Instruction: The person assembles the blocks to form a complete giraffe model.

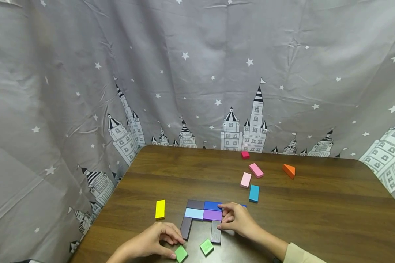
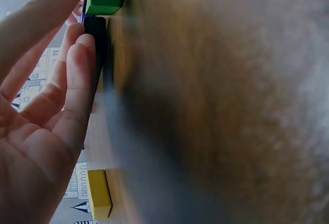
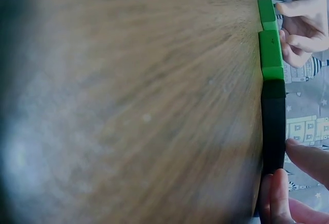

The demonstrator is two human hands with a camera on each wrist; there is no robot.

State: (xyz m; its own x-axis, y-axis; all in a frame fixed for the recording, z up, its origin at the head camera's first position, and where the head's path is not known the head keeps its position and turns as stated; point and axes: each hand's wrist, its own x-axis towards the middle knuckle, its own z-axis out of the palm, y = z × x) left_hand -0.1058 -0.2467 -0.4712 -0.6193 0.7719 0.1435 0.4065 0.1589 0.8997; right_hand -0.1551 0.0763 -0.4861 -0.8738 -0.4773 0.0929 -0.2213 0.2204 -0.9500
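In the head view, flat blocks form an arch-like shape: a dark block and a blue block on top, a light blue block and a purple block below, and two dark legs, left leg block and right leg block. My left hand has its thumb against a green block; its fingertips are beside the left leg's lower end. Another green block lies between the legs' ends. My right hand touches the right leg with its thumb and the blue block with its index finger.
A yellow block lies left of the shape. Farther back are a teal block, two pink blocks, one here, a red block and an orange triangle. A grey curtain hangs behind the wooden table.
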